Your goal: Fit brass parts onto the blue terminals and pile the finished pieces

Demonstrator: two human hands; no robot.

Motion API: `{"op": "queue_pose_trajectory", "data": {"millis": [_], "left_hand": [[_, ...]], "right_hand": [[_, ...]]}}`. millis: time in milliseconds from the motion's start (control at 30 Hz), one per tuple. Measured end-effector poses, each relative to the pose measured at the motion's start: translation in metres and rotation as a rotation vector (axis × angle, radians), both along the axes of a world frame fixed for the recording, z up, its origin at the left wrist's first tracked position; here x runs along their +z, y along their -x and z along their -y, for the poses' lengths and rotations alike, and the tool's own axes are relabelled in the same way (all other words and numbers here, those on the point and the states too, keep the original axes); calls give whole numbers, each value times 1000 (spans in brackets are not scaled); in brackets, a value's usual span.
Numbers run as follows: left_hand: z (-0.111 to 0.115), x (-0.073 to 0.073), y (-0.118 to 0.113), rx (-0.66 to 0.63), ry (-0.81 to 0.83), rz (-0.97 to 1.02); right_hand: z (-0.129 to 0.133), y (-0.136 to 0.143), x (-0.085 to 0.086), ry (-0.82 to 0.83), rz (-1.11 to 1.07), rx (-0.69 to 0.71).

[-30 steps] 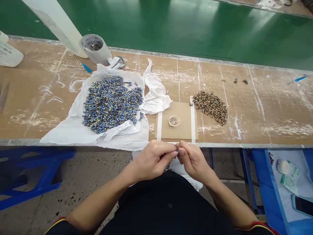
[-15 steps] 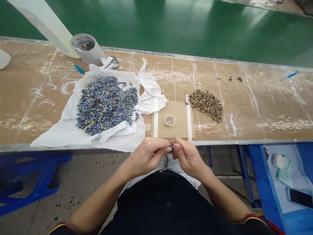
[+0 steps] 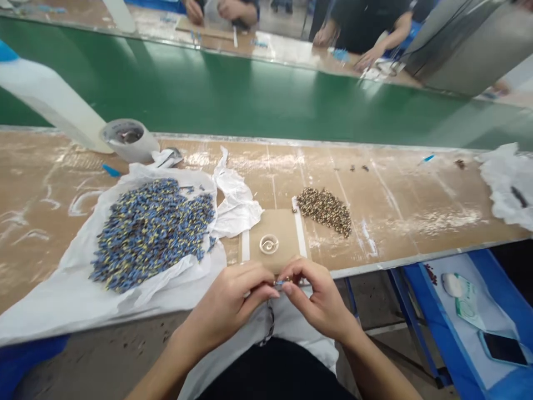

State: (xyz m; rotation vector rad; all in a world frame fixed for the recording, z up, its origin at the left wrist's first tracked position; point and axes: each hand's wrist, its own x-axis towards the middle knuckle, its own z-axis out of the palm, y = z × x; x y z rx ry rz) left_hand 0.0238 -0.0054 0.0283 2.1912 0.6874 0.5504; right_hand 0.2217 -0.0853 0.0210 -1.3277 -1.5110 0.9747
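Observation:
At the table's front edge, my left hand (image 3: 235, 297) and my right hand (image 3: 318, 294) meet fingertip to fingertip. Both pinch a small blue piece (image 3: 280, 283), mostly covered by the fingers. Just beyond them, a small round clear cup (image 3: 268, 244) with a pale curl inside stands on a cardboard pad (image 3: 277, 219) edged with white strips. Left of the pad, white paper (image 3: 62, 294) bears a large heap of small blue, yellow and dark pieces (image 3: 154, 233). A smaller pile of brown-gold pieces (image 3: 325, 210) lies to the right.
A roll of tape (image 3: 133, 141) and a white bottle (image 3: 54, 94) stand at the back left. Crumpled paper (image 3: 235, 194) lies beside the heap. Beyond the green belt (image 3: 233, 94) other people's hands work. A phone (image 3: 503, 348) rests on a blue surface at lower right.
The view has tilted up and shifted right, bringing in the people across the belt and white paper at far right. My hands stay together, with slightly more of the blue piece showing.

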Motion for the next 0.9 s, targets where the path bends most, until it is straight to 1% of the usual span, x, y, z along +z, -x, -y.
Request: {"op": "queue_pose_trajectory", "data": {"millis": [33, 67, 100, 167, 233, 267, 300, 333, 400, 500, 567, 633, 700, 800, 900], "left_hand": [[-8, -1, 6, 53, -65, -9], [-17, -3, 14, 156, -168, -16], [-27, -6, 24, 286, -279, -32], [-48, -14, 48, 516, -462, -155], [-65, -24, 72, 658, -556, -353], [-70, -28, 81, 685, -577, -440], [-74, -33, 88, 711, -588, -503], [-76, -36, 93, 755, -591, -530], [-78, -40, 97, 783, -570, -549], [-76, -40, 95, 768, -531, -520], [-76, -39, 94, 749, -508, -493], [-76, -37, 94, 733, -493, -477], [-76, -35, 94, 721, -488, -464], [-76, -28, 92, 741, -485, -404], [-76, -18, 91, 831, -399, -312]], "right_hand": [[-2, -8, -1, -7, 11, -35], [-5, -19, -4, -9, 33, -87], [-9, -34, -8, -7, 65, -157], [-24, -76, -19, 14, 170, -325], [-48, -127, -34, 20, 294, -509], [-63, -152, -40, 16, 364, -612], [-80, -176, -47, -1, 393, -679], [-98, -197, -52, -18, 410, -722], [-132, -232, -61, -40, 441, -777], [-169, -263, -70, -59, 467, -838], [-180, -274, -75, -64, 462, -862], [-179, -282, -81, -70, 444, -872], [-169, -284, -86, -82, 426, -870], [-141, -278, -93, -90, 404, -851], [-106, -264, -96, -73, 390, -808]]}}
